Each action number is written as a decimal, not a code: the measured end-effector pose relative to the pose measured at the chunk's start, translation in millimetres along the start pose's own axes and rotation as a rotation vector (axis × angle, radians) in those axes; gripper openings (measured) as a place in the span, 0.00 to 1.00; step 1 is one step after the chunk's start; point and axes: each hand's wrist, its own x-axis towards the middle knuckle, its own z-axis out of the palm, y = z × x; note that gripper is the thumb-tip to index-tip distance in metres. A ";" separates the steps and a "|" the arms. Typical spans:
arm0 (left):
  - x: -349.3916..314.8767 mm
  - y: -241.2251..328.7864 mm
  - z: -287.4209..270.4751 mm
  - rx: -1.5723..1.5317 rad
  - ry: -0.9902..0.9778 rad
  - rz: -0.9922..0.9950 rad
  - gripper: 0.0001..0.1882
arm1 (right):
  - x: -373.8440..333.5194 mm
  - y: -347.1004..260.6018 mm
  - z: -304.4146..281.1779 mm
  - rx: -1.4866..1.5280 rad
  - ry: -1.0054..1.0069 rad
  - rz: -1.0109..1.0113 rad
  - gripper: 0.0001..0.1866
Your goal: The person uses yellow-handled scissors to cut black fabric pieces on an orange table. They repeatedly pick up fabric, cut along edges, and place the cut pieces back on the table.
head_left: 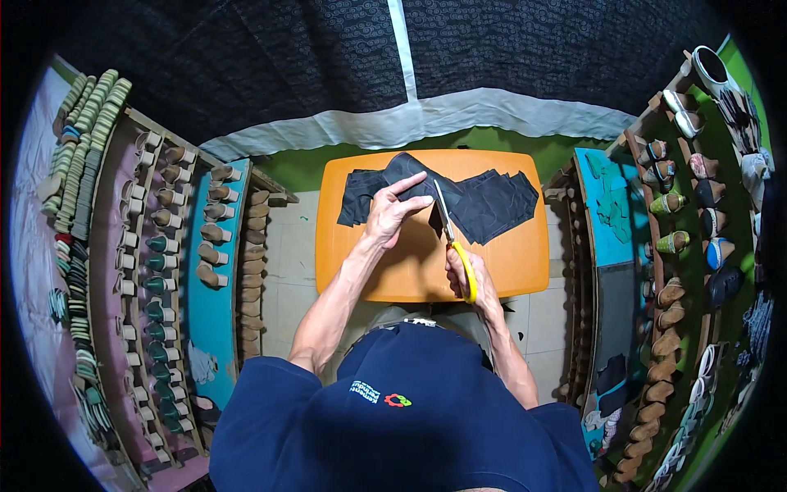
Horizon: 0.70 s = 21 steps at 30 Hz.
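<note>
Over an orange table (348, 258), my left hand (384, 215) pinches a piece of black fabric (406, 166) between thumb and fingers, lifted a little off the tabletop. My right hand (482, 287) grips yellow-handled scissors (467, 273) by their loops. Their blades point away from me and meet the fabric's edge beside my left fingertips; how far the blades are parted I cannot tell. To the right lies a fanned stack of black fabric pieces (500, 209). More black fabric (357, 195) lies to the left, partly behind the held piece.
Wooden racks of shoes and shoe forms (168, 220) stand along the left, with striped rolled pieces (98, 111) at the outer side. Further racks of shoes (672, 242) line the right, beside a blue panel (602, 221). A dark patterned curtain (328, 66) hangs beyond the table.
</note>
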 end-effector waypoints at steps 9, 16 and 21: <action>4.0 35.5 -7.9 0.348 -0.154 -0.117 0.31 | -6.5 -13.5 -18.8 -0.256 0.004 0.045 0.26; 4.0 39.1 -3.2 0.377 -0.174 -0.097 0.31 | -3.5 -11.0 -27.4 -0.421 0.024 -0.078 0.30; 3.8 39.5 -2.4 0.350 -0.170 -0.104 0.31 | -6.9 -18.1 -28.0 -0.404 0.044 -0.070 0.30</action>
